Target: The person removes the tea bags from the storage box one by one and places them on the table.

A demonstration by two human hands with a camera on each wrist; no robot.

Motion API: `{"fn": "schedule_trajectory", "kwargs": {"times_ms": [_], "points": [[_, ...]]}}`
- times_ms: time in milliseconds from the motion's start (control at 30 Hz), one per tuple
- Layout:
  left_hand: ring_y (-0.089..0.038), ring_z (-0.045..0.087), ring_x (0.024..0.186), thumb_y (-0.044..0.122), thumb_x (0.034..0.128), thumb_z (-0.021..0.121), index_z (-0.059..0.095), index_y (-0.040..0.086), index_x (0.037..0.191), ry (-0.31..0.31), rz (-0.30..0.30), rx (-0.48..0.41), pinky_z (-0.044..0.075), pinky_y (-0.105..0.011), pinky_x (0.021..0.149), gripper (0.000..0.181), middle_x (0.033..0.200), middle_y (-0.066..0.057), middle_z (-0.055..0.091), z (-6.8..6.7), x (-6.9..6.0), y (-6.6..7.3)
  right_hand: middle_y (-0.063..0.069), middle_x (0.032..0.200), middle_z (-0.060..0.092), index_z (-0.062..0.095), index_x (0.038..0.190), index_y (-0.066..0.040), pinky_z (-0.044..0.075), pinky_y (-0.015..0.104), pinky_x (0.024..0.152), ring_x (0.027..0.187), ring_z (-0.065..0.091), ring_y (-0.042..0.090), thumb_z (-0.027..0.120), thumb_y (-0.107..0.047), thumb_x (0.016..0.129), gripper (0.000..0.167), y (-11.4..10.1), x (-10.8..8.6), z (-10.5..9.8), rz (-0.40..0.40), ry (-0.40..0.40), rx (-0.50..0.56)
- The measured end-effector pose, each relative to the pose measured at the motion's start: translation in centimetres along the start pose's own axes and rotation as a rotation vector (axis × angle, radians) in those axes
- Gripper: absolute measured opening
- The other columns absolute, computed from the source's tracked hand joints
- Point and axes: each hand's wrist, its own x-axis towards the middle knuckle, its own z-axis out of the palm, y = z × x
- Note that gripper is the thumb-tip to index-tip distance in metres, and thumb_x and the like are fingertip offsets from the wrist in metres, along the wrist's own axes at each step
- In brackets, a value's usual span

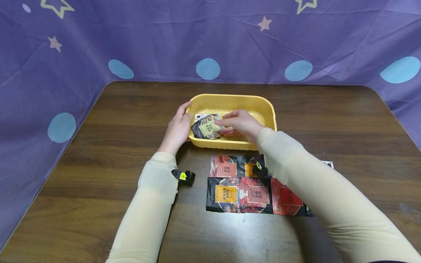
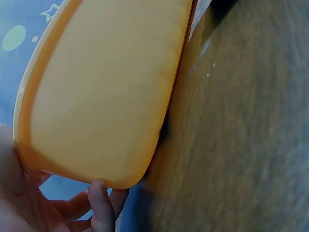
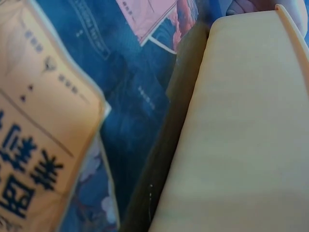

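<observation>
A yellow plastic bin [image 1: 230, 145] stands on the table, and my left hand [image 1: 177, 129] grips its left end. In the left wrist view, fingers [image 2: 100, 205] curl at the end of the bin [image 2: 106, 96]. My right hand [image 1: 243, 124] reaches inside over the front wall. It pinches the right edge of a black packet with a pale yellow label [image 1: 208, 128], tilted in the bin's left part. Behind that packet shows the white edge of another [image 1: 198, 117]. The right wrist view shows the bin's outer wall [image 3: 241, 121]; the right fingers are hidden there.
In front of the bin lie flat packets in rows: orange-labelled [image 1: 226, 194], pink-labelled [image 1: 258, 194] and red-labelled [image 1: 289, 197] ones nearest. Farther back is another pink-labelled packet [image 1: 227, 169]. The right forearm covers part of the rows. A purple cloth [image 1: 164, 44] hangs behind the table.
</observation>
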Motion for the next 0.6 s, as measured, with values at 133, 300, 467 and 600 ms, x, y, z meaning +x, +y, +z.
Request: {"fn": "schedule_trajectory", "kwargs": {"times_ms": [133, 300, 467, 600], "points": [[-0.023, 0.054, 0.070, 0.031, 0.1052, 0.028, 0.033, 0.036, 0.153, 0.005, -0.002, 0.006, 0.053, -0.032, 0.054, 0.048, 0.146, -0.016, 0.047, -0.02, -0.06, 0.03, 0.019, 0.126, 0.058, 0.043, 0.137, 0.009, 0.056, 0.034, 0.092, 0.082, 0.068, 0.016, 0.066, -0.016, 0.095, 0.054, 0.06, 0.05, 0.03, -0.003, -0.005, 0.007], [-0.023, 0.054, 0.067, 0.030, 0.1051, 0.028, 0.034, 0.036, 0.153, 0.010, 0.004, 0.009, 0.053, -0.032, 0.054, 0.048, 0.145, -0.018, 0.048, -0.10, -0.13, 0.04, 0.011, 0.106, 0.063, 0.047, 0.134, 0.009, 0.058, 0.028, 0.081, 0.072, 0.067, 0.012, 0.066, -0.015, 0.095, 0.050, 0.11, 0.00, 0.07, -0.015, -0.006, 0.007], [-0.025, 0.055, 0.072, 0.030, 0.1053, 0.029, 0.034, 0.036, 0.152, 0.007, 0.001, -0.001, 0.052, -0.030, 0.053, 0.048, 0.147, -0.015, 0.046, -0.14, -0.14, 0.04, 0.005, 0.092, 0.065, 0.051, 0.131, 0.008, 0.058, 0.026, 0.074, 0.065, 0.065, 0.011, 0.067, -0.015, 0.094, 0.047, 0.08, -0.10, 0.15, -0.040, -0.002, -0.007], [-0.025, 0.055, 0.073, 0.030, 0.1051, 0.028, 0.034, 0.037, 0.152, 0.005, -0.004, -0.004, 0.052, -0.029, 0.052, 0.048, 0.147, -0.015, 0.046, -0.11, -0.14, 0.05, 0.001, 0.085, 0.066, 0.058, 0.117, 0.004, 0.058, 0.026, 0.069, 0.062, 0.065, 0.011, 0.069, -0.014, 0.093, 0.032, 0.16, -0.01, 0.20, -0.077, 0.018, -0.053]]}}
